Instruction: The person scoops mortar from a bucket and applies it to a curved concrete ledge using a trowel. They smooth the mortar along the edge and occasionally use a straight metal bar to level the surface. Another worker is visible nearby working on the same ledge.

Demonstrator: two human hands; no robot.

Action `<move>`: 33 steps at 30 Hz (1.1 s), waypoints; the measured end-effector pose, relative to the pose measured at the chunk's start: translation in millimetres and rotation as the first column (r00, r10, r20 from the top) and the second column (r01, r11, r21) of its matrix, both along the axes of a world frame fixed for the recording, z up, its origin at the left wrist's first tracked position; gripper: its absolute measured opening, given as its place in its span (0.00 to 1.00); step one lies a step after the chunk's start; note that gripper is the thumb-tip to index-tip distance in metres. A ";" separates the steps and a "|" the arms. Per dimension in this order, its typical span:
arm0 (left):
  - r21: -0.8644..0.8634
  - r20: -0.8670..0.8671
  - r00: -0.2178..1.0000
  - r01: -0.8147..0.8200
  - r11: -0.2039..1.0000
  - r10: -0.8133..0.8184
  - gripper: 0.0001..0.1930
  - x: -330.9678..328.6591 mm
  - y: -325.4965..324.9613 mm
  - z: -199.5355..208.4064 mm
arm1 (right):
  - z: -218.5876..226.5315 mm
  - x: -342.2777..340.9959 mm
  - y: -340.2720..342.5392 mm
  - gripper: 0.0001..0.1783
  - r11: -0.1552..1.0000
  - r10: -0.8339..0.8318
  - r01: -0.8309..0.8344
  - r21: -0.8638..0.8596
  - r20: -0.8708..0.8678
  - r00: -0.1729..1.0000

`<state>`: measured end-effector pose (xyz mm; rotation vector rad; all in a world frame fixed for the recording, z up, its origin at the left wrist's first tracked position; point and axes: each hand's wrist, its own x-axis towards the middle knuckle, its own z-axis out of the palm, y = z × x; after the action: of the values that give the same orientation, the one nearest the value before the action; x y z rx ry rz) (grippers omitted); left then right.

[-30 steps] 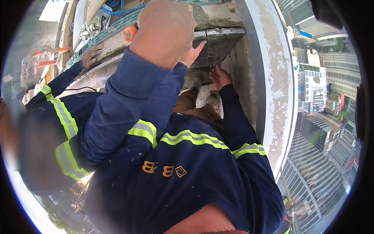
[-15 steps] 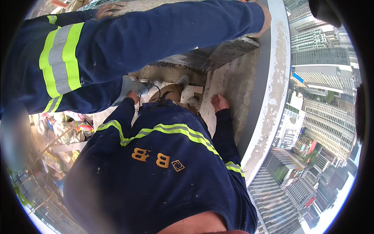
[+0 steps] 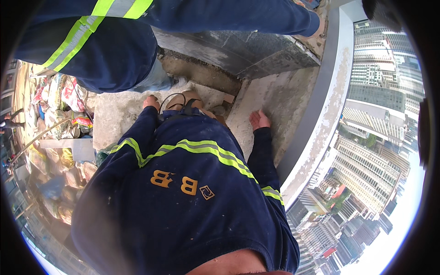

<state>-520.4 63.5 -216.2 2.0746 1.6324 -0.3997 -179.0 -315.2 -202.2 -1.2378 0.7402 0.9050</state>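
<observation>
Concrete wall [image 3: 291, 98] flanks right hand [image 3: 260, 120]; co-worker's sleeve [image 3: 229, 16] partly hides dark slab [image 3: 233, 50]

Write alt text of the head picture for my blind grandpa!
Someone's left hand and half-open right hand hang low, the right near a concrete wall. A co-worker's navy sleeve crosses the top, by a dark slab; city buildings show at right.

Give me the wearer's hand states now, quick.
Left hand: can't tell whether open or closed; no held thing shows.
Right hand: open, fingers loosely bent, nothing visible in it.
</observation>
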 end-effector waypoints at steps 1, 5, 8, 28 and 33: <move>0.012 0.013 1.000 0.000 1.000 0.000 0.13 -0.2 2.1 0.5 | 0.5 -3.1 -0.7 0.18 1.000 -0.003 0.003 -0.022 0.001 1.000; 0.056 0.059 0.998 -0.021 0.998 0.018 0.11 -4.3 17.2 -2.3 | -13.4 -23.2 -4.2 0.16 0.987 0.014 -0.018 -0.158 -0.027 1.000; 0.088 0.014 0.999 -0.040 0.995 0.039 0.10 -19.4 32.0 -18.2 | -25.9 -38.9 -3.8 0.17 0.927 0.189 -0.197 -0.320 -0.055 0.980; -0.498 -0.123 0.569 -0.744 0.445 0.813 0.20 -214.6 -98.6 -35.5 | -43.3 24.1 184.1 0.19 0.182 0.977 -0.878 -0.444 -0.022 0.213; -0.281 -0.198 0.522 -0.841 0.462 0.830 0.25 -204.3 -229.8 -7.3 | -45.6 10.7 219.1 0.17 0.018 0.999 -0.864 -0.503 -0.015 0.030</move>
<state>-724.7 -166.2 -223.4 0.7930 2.1729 -0.3193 -168.2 -96.1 -247.8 -2.2995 -0.5254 1.6230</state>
